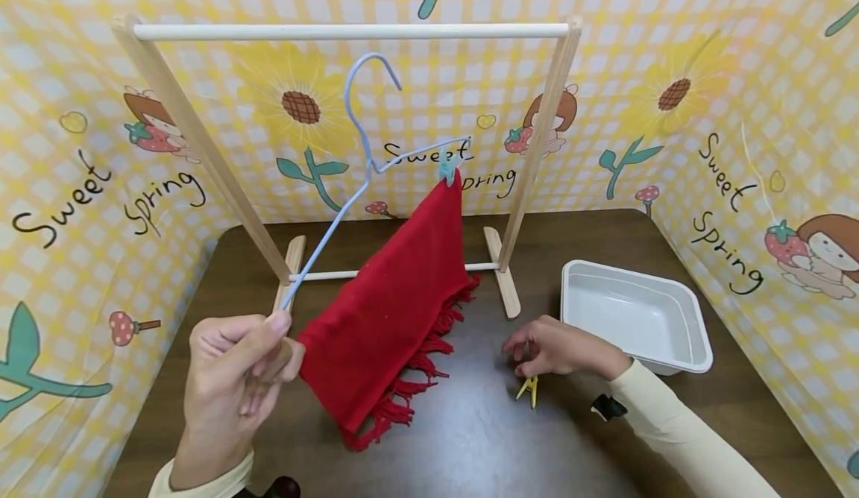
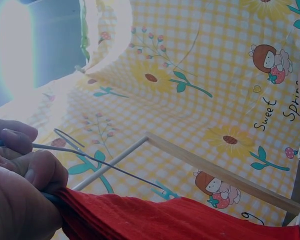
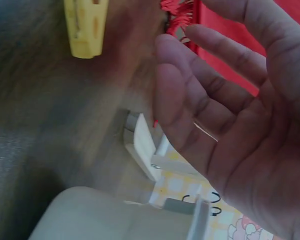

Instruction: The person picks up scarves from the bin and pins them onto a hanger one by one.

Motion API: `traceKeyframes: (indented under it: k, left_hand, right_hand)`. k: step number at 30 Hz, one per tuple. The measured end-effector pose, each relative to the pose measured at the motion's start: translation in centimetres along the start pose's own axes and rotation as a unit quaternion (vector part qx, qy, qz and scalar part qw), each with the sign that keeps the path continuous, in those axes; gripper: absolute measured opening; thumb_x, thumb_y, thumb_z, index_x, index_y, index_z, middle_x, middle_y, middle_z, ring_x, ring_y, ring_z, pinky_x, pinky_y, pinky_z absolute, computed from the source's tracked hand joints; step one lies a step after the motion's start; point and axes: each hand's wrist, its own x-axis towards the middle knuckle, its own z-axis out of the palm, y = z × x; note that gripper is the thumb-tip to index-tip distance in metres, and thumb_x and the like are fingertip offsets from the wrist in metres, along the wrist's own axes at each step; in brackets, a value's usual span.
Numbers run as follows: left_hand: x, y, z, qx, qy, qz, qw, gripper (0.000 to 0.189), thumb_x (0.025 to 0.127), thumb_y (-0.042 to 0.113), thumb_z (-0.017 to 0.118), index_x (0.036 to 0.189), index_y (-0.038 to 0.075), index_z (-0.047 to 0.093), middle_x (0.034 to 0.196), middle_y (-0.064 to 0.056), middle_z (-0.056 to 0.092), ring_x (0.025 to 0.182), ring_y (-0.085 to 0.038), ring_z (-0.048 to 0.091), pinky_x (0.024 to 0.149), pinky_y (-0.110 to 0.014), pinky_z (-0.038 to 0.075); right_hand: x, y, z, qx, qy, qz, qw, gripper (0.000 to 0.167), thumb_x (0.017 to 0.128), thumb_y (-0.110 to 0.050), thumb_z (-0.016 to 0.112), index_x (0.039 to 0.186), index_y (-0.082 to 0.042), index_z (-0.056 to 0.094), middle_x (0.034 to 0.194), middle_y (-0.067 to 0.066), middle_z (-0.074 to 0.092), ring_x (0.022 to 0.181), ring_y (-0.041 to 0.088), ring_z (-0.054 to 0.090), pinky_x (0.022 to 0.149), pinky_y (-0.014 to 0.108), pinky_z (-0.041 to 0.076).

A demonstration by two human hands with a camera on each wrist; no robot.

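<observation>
A light blue wire hanger (image 1: 329, 233) tilts in the air, its left end pinched by my left hand (image 1: 235, 379). From it hangs a red cloth (image 1: 396, 304) with a fringe, whose near corner is also in the left hand's fingers. A light blue clothespin (image 1: 448, 166) clips the cloth's other corner to the hanger's far arm. My right hand (image 1: 560, 347) hovers over the table with loosely bent fingers and nothing in its palm. Just below its thumb lies a yellow clothespin (image 1: 528, 391); the right wrist view shows that yellow clothespin (image 3: 87, 30) apart from the fingers.
Behind the hanger stands a wooden rack with a white top bar (image 1: 349, 32) and wooden feet (image 1: 502, 278). A white plastic basin (image 1: 570, 289) sits on the dark table (image 1: 463, 438) at the right. Yellow checked cloth (image 1: 416, 110) lines the walls.
</observation>
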Motion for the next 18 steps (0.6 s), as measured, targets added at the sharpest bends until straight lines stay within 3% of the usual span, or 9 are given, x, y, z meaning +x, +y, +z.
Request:
traceKeyframes:
  k: [3, 8, 13, 18]
  left_hand:
    - [0.0, 0.0, -0.1, -0.001, -0.004, 0.000, 1.0000, 0.049, 0.093, -0.026, 0.019, 0.053, 0.000, 0.030, 0.037, -0.001, 0.023, 0.028, -0.008, 0.019, 0.040, -0.023, 0.020]
    - [-0.1, -0.1, -0.1, 0.001, -0.008, -0.003, 1.0000, 0.048, 0.093, -0.026, 0.019, 0.054, 0.000, 0.030, 0.037, 0.000, 0.022, 0.029, -0.008, 0.018, 0.040, -0.023, 0.019]
    - [-0.1, -0.1, 0.0, 0.001, -0.008, 0.001, 1.0000, 0.048, 0.093, -0.026, 0.017, 0.054, 0.000, 0.029, 0.037, 0.000, 0.022, 0.029, -0.008, 0.018, 0.040, -0.022, 0.018]
    - [0.0, 0.0, 0.0, 0.003, -0.008, 0.003, 1.0000, 0.049, 0.093, -0.025, 0.017, 0.053, 0.000, 0.029, 0.037, 0.000, 0.022, 0.028, -0.008, 0.018, 0.040, -0.022, 0.019]
  right_hand:
    - [-0.1, 0.4, 0.6, -0.001, -0.024, 0.007, 0.9997, 0.028, 0.084, -0.010, 0.077, 0.111, -0.005, 0.071, 0.093, 0.004, 0.073, 0.072, 0.000, 0.059, 0.065, 0.020, 0.053]
    - [-0.5, 0.8, 1.7, -0.034, -0.040, -0.004, 0.9986, 0.035, 0.077, -0.008, 0.079, 0.110, -0.008, 0.069, 0.101, 0.000, 0.066, 0.086, 0.007, 0.060, 0.077, 0.022, 0.053]
    - [-0.8, 1.0, 2.5, -0.047, -0.051, 0.004, 0.9976, 0.042, 0.072, -0.005, 0.086, 0.109, -0.014, 0.067, 0.109, -0.004, 0.056, 0.101, 0.011, 0.052, 0.085, 0.023, 0.048]
    - [-0.8, 0.9, 2.8, -0.059, -0.055, 0.002, 0.9968, 0.045, 0.071, -0.003, 0.085, 0.109, -0.016, 0.066, 0.110, -0.004, 0.054, 0.108, 0.012, 0.044, 0.084, 0.021, 0.045]
